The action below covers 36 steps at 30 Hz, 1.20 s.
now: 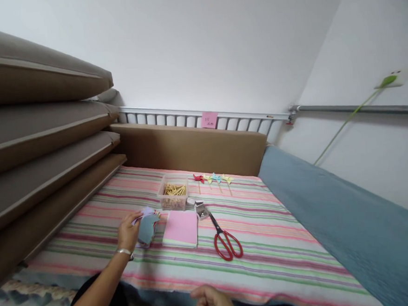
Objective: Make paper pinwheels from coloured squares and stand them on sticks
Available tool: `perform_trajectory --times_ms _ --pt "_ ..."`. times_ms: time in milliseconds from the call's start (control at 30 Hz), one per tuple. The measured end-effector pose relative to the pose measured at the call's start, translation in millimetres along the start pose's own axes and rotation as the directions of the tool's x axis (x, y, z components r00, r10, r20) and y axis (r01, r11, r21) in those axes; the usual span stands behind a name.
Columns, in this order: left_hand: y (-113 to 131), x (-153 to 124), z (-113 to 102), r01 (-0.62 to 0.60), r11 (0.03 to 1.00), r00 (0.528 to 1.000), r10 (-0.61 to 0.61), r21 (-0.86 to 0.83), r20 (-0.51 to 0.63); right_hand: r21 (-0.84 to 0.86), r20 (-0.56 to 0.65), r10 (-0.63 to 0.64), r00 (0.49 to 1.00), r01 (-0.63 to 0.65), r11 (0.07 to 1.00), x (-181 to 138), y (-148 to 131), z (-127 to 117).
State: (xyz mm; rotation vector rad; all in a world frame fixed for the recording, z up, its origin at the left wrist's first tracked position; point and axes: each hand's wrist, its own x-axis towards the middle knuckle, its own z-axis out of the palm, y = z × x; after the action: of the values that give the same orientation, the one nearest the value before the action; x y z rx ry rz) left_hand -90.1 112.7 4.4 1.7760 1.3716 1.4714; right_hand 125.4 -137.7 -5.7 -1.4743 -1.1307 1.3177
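My left hand (127, 233), with a bracelet at the wrist, is at the left of the striped cloth. Its fingers close on the edge of a purple paper piece (146, 211) at a small pile of cut paper, where a grey-blue piece (147, 229) lies uppermost. My right hand (214, 303) hovers at the near edge, fingers loosely bent and apart, with nothing visible in it; its lower part is cut off by the frame. Between the hands lies a stack of square paper (180, 228), pink on top. Scissors (227, 244) with red handles rest to its right.
A clear plastic box (174, 202) holds many small wooden sticks. Behind it lie several paper pinwheels (217, 177). A small open box (201, 210) with metal bits touches the scissors' tips. Stacked cushions (49, 131) rise at left; a brown panel (189, 147) stands behind.
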Motion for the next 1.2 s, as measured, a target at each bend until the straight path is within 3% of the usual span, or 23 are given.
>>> perform_trajectory --times_ms 133,200,267,333,433,467,533,567,600,633,667,700,733,767,833,900,1000,1067,1133,1167,1200 --pt "34.5 -8.7 -3.7 -0.244 0.97 0.967 0.244 -0.002 0.076 0.114 -0.028 -0.024 0.999 0.027 0.993 16.8 -24.5 7.3" --pt "53.4 -24.5 -1.2 -0.493 0.868 0.869 0.486 0.064 0.094 0.263 -0.068 -0.038 0.997 0.055 0.963 25.7 -38.8 11.9" --pt "69.8 -46.8 3.0 -0.634 0.769 0.77 0.618 0.085 0.159 0.469 -0.085 0.024 0.996 0.019 0.883 33.9 -50.3 15.5" --pt "81.7 -71.5 7.0 -0.702 0.71 0.704 0.679 0.056 0.206 0.624 -0.065 0.072 0.995 -0.016 0.781 40.1 -56.9 16.7" --pt "91.0 -102.2 11.0 -0.706 0.707 0.669 0.681 -0.031 0.296 0.696 -0.113 0.08 0.99 0.022 0.717 44.8 -57.0 13.7" --pt "92.4 -108.9 12.1 -0.665 0.743 0.69 0.648 -0.071 0.322 0.695 -0.149 0.08 0.986 0.047 0.718 45.2 -55.2 11.8" --pt "93.6 -116.2 14.7 -0.443 0.883 0.822 0.47 -0.158 0.321 0.69 -0.213 0.095 0.972 0.081 0.72 44.9 -51.0 7.7" --pt "93.9 -117.4 16.3 -0.237 0.946 0.905 0.298 -0.222 0.304 0.692 -0.232 0.103 0.967 0.09 0.716 44.6 -49.1 5.8" --pt "94.1 -117.4 18.2 0.031 0.953 0.949 0.067 -0.301 0.309 0.696 -0.25 0.111 0.962 0.098 0.711 44.4 -47.4 4.2" --pt "94.6 -117.1 20.0 0.32 0.868 0.914 -0.177 -0.379 0.365 0.699 -0.265 0.119 0.957 0.106 0.707 44.3 -45.8 3.0" --pt "95.3 -116.9 21.9 0.57 0.7 0.804 -0.367 -0.43 0.468 0.7 -0.278 0.124 0.953 0.112 0.705 44.5 -44.0 2.2" --pt "96.5 -117.3 23.7 0.753 0.493 0.652 -0.465 -0.436 0.599 0.697 -0.289 0.124 0.949 0.119 0.707 45.2 -41.8 2.0" --pt "98.1 -118.6 25.3 0.86 0.311 0.51 -0.465 -0.406 0.724 0.687 -0.296 0.122 0.947 0.122 0.716 46.2 -38.8 2.3" --pt "99.8 -120.5 26.9 0.902 0.196 0.431 -0.418 -0.384 0.8 0.672 -0.3 0.119 0.947 0.121 0.731 47.8 -34.8 3.0" --pt "103.0 -125.3 29.9 0.912 0.107 0.406 -0.354 -0.395 0.843 0.613 -0.298 0.115 0.948 0.098 0.784 52.2 -24.1 5.8" --pt "103.6 -128.6 33.3 0.926 0.103 0.375 -0.367 -0.364 0.851 0.509 -0.302 0.11 0.947 0.063 0.858 57.7 -11.7 10.0" --pt "97.1 -127.6 38.6 0.946 0.174 0.323 -0.413 -0.275 0.851 0.299 -0.306 0.087 0.948 0.008 0.954 65.2 1.7 14.5" --pt "88.3 -125.1 40.1 0.937 0.217 0.345 -0.463 -0.272 0.817 0.034 -0.294 0.0 0.956 0.011 0.999 69.2 3.6 8.5" --pt "78.1 -123.1 38.4 0.928 0.238 0.37 -0.51 -0.286 0.776 -0.355 -0.287 -0.154 0.945 0.044 0.934 73.8 1.4 -11.3" --pt "72.9 -122.4 36.4 0.925 0.245 0.379 -0.534 -0.291 0.756 -0.58 -0.312 -0.261 0.913 0.034 0.814 76.5 0.1 -26.4" --pt "68.1 -122.0 33.7 0.923 0.248 0.384 -0.56 -0.294 0.734 -0.641 -0.358 -0.286 0.889 -0.011 0.767 79.4 -0.5 -43.8"
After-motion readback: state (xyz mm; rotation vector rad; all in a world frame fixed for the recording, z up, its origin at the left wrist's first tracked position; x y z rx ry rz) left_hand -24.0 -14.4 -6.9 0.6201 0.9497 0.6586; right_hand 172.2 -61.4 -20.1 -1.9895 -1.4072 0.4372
